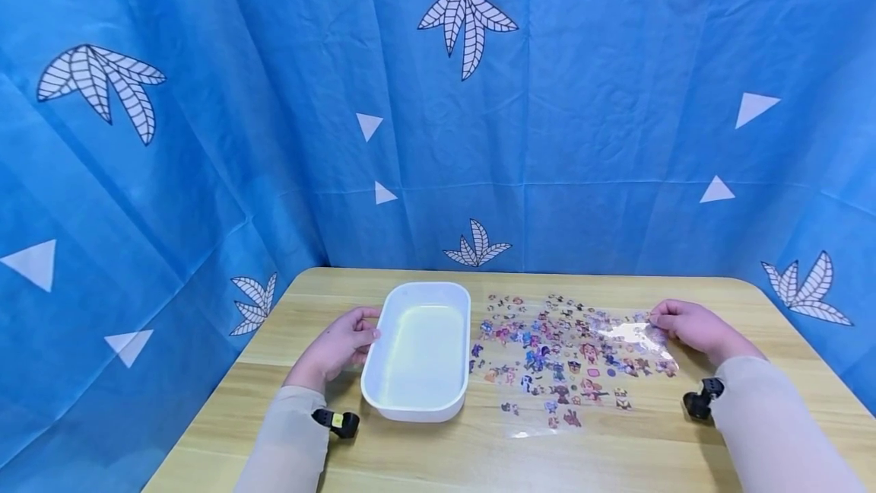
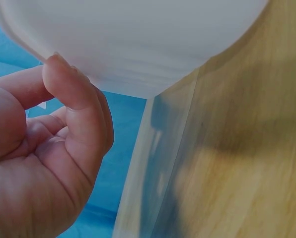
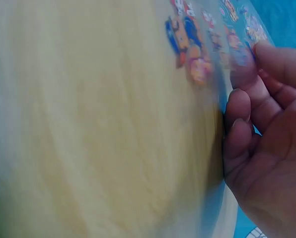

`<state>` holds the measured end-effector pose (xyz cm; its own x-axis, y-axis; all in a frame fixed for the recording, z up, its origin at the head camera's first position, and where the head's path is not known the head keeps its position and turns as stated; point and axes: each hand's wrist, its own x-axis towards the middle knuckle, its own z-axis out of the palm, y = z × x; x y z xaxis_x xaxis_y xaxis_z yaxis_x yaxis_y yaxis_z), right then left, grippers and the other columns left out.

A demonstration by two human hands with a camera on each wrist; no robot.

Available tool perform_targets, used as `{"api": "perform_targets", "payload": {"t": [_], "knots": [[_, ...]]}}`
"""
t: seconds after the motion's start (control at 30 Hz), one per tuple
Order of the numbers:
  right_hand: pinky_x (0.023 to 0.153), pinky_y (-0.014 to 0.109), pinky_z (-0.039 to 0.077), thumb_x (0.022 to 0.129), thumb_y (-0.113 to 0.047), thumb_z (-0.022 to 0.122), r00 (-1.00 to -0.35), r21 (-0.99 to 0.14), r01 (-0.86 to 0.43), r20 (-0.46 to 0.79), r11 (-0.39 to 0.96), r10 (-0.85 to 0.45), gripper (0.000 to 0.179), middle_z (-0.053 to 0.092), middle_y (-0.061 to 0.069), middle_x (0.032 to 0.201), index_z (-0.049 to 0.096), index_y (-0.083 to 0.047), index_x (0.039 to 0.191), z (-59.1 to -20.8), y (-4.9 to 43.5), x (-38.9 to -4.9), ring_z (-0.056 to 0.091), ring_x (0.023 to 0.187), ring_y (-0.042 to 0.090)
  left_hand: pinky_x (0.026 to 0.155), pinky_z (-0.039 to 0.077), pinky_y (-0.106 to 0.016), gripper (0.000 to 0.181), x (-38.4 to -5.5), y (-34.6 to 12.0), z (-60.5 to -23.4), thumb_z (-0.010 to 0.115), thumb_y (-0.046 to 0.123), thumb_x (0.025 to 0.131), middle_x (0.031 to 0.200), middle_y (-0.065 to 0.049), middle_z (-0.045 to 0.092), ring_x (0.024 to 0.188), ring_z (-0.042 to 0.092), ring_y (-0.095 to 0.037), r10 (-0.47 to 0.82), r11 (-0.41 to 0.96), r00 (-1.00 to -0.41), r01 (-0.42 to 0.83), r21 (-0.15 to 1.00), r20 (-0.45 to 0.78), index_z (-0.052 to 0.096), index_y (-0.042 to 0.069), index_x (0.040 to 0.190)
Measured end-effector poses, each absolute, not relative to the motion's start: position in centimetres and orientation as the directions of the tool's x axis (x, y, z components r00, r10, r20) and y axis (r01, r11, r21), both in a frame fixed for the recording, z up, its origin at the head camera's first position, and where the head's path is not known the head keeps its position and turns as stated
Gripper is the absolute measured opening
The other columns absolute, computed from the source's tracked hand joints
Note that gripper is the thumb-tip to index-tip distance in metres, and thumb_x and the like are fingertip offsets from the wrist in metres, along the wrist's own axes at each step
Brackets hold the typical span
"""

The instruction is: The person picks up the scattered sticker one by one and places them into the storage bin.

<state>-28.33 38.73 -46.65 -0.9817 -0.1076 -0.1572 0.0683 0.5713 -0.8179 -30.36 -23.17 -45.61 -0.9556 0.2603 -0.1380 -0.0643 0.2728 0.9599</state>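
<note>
My left hand (image 1: 344,342) pinches the left rim of a white plastic basin (image 1: 419,356), a rectangular one with rounded corners and nothing inside. The left wrist view shows the thumb and fingertips (image 2: 63,82) at the basin's edge (image 2: 138,44). To the right of the basin lie clear sticker sheets (image 1: 561,360) printed with small colourful cartoon figures, spread over one another. At their far right end, my right hand (image 1: 694,326) pinches the edge of a sheet between thumb and fingers. In the right wrist view that sticker sheet (image 3: 227,29) runs out from between the fingertips, its surface catching glare.
Everything lies on a light wood-grain table (image 1: 438,462) with rounded far corners. A blue curtain (image 1: 582,135) with white leaves and triangles hangs behind it and at both sides. Small black cameras sit at the left wrist (image 1: 335,422) and right wrist (image 1: 703,400).
</note>
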Motion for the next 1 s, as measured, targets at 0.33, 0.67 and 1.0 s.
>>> {"api": "perform_targets", "payload": {"t": [0.33, 0.67, 1.0], "knots": [[0.062, 0.032, 0.046, 0.106, -0.017, 0.047, -0.984, -0.881, 0.070, -0.139, 0.467, -0.115, 0.024, 0.051, 0.005, 0.081, 0.055, 0.006, 0.110, -45.7, 39.0, -27.4, 0.047, 0.068, 0.017, 0.066, 0.057, -0.032, 0.044, -30.3, -23.0, -45.7, 0.058, 0.007, 0.101, 0.103, -0.017, 0.055, 0.082, 0.064, -0.025, 0.263, 0.261, -0.955, -0.068, 0.963, -0.138, 0.047, 0.002, 0.143], [0.062, 0.032, 0.049, 0.108, -0.019, 0.046, -0.992, -0.893, 0.048, -0.096, 0.447, -0.086, 0.030, 0.054, 0.005, 0.084, 0.057, 0.008, 0.114, -43.7, 37.2, -27.1, 0.051, 0.071, 0.017, 0.068, 0.057, -0.035, 0.042, -30.4, -23.3, -45.4, 0.059, 0.007, 0.101, 0.104, -0.017, 0.056, 0.083, 0.065, -0.027, 0.244, 0.268, -0.960, -0.070, 0.961, -0.138, 0.049, 0.005, 0.143], [0.058, 0.027, 0.049, 0.108, -0.014, 0.043, -0.995, -0.952, 0.002, -0.032, 0.306, -0.091, 0.030, 0.057, 0.001, 0.082, 0.057, 0.010, 0.116, -42.8, 33.7, -26.6, 0.052, 0.066, 0.011, 0.068, 0.057, -0.033, 0.042, -30.2, -23.1, -45.6, 0.058, 0.009, 0.102, 0.105, -0.016, 0.056, 0.084, 0.065, -0.026, 0.250, 0.262, -0.958, -0.075, 0.962, -0.143, 0.049, 0.005, 0.143]]}}
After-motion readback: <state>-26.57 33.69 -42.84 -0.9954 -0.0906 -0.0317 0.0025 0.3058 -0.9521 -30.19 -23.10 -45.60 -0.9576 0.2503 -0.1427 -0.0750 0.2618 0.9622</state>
